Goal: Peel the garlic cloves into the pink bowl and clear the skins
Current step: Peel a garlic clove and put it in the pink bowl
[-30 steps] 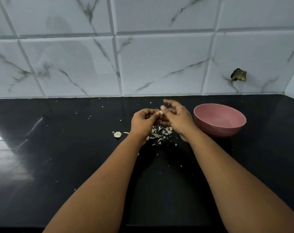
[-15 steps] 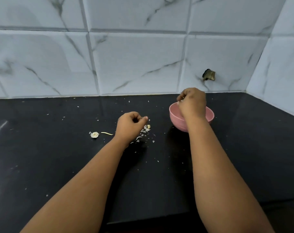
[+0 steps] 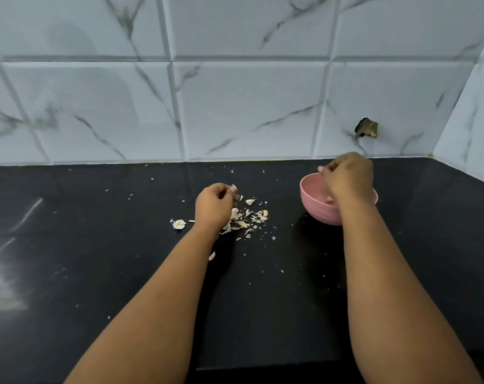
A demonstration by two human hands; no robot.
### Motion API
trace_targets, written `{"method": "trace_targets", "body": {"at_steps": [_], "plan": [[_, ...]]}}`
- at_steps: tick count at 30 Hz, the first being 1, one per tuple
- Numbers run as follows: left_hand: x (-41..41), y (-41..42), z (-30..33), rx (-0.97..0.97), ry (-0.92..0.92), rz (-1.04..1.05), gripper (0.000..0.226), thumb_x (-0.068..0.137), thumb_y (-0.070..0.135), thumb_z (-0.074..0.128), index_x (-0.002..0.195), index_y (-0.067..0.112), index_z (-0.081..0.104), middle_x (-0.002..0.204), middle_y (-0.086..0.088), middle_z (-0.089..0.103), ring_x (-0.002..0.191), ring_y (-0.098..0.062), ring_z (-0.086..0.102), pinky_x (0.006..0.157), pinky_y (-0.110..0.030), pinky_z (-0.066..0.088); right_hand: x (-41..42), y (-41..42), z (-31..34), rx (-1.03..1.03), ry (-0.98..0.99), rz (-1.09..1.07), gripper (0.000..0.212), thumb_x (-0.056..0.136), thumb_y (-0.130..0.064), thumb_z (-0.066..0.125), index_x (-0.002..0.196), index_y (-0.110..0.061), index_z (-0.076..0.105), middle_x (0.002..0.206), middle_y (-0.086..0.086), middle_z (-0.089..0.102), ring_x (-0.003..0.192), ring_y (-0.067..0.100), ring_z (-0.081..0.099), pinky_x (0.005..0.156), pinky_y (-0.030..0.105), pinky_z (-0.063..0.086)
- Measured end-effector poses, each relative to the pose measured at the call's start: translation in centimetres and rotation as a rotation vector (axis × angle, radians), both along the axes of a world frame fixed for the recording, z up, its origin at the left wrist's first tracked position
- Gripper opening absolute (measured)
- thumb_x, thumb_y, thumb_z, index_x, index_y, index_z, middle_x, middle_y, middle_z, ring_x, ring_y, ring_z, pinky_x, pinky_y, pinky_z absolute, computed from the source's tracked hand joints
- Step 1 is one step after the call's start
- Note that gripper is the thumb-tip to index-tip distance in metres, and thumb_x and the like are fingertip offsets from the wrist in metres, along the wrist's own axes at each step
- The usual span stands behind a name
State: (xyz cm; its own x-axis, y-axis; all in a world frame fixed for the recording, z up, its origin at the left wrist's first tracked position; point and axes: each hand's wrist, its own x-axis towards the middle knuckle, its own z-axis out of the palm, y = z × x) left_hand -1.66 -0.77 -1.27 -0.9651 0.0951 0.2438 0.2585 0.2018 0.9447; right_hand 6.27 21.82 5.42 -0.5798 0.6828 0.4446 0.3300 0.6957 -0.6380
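Note:
The pink bowl (image 3: 315, 209) stands on the black counter (image 3: 124, 273), right of centre. My right hand (image 3: 347, 177) hovers over the bowl's rim with its fingers bunched downward, and a small pale bit shows at the fingertips. My left hand (image 3: 214, 206) rests on the counter left of the bowl, its fingers curled and pinching a white scrap of garlic skin (image 3: 234, 187). A pile of garlic skins (image 3: 247, 217) lies just right of that hand. The inside of the bowl is mostly hidden by my right hand.
A garlic root stub (image 3: 179, 224) lies left of my left hand. Small skin flakes are scattered over the counter towards the tiled wall (image 3: 249, 106). A side wall (image 3: 468, 120) closes the right corner, and a dark broken spot (image 3: 367, 128) marks the tile behind the bowl.
My hands have parted. The right hand went from the skin pile to above the pink bowl and holds there. The left hand stayed by the skins.

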Motion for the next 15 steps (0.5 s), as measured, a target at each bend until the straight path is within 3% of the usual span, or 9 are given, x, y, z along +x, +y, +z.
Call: {"method": "trace_targets", "body": {"at_steps": [4, 9, 11, 13, 15], "plan": [[-0.8, -0.7, 0.2, 0.039, -0.039, 0.084, 0.027, 0.1, 0.026, 0.051, 0.078, 0.023, 0.067, 0.079, 0.003, 0.07, 0.069, -0.014, 0.06, 0.073, -0.039, 0.055, -0.7, -4.1, -0.8, 0.283, 0.257, 0.239, 0.027, 0.091, -0.029, 0.065, 0.083, -0.004, 0.073, 0.079, 0.013, 0.071, 0.072, 0.028, 0.063, 0.068, 0.032, 0.049], [-0.8, -1.4, -0.1, 0.074, -0.027, 0.207, 0.03, 0.089, 0.03, 0.058, 0.067, 0.011, 0.054, 0.063, -0.002, 0.058, 0.062, -0.017, 0.054, 0.067, -0.038, 0.052, -3.3, -7.1, -4.1, 0.366, 0.088, 0.454, 0.017, 0.088, -0.023, 0.067, 0.08, -0.008, 0.068, 0.079, 0.007, 0.061, 0.072, 0.023, 0.056, 0.063, 0.031, 0.04], [-0.8, -1.5, -0.3, 0.101, -0.006, 0.233, 0.03, 0.084, 0.024, 0.062, 0.061, 0.016, 0.043, 0.06, -0.002, 0.05, 0.06, -0.018, 0.049, 0.062, -0.036, 0.047, -4.4, -7.0, -5.3, 0.345, -0.038, 0.454, 0.01, 0.09, -0.015, 0.063, 0.092, -0.008, 0.069, 0.092, 0.009, 0.063, 0.086, 0.027, 0.06, 0.07, 0.032, 0.042], [-1.0, -1.6, -0.3, 0.096, -0.005, 0.217, 0.023, 0.081, 0.016, 0.063, 0.065, 0.019, 0.046, 0.063, 0.003, 0.052, 0.06, -0.017, 0.049, 0.062, -0.036, 0.047, -5.3, -7.2, -6.3, 0.331, -0.187, 0.526, 0.03, 0.093, -0.005, 0.053, 0.121, -0.009, 0.065, 0.122, 0.012, 0.06, 0.114, 0.029, 0.053, 0.092, 0.033, 0.043], [-1.1, -1.5, -0.3, 0.049, -0.003, 0.174, 0.012, 0.082, 0.016, 0.065, 0.08, 0.024, 0.057, 0.072, 0.008, 0.058, 0.066, -0.014, 0.055, 0.068, -0.036, 0.051, -6.0, -7.5, -7.0, 0.308, -0.345, 0.632, 0.049, 0.097, 0.0, 0.043, 0.143, -0.013, 0.046, 0.149, 0.009, 0.043, 0.138, 0.027, 0.034, 0.112, 0.035, 0.031]]}}
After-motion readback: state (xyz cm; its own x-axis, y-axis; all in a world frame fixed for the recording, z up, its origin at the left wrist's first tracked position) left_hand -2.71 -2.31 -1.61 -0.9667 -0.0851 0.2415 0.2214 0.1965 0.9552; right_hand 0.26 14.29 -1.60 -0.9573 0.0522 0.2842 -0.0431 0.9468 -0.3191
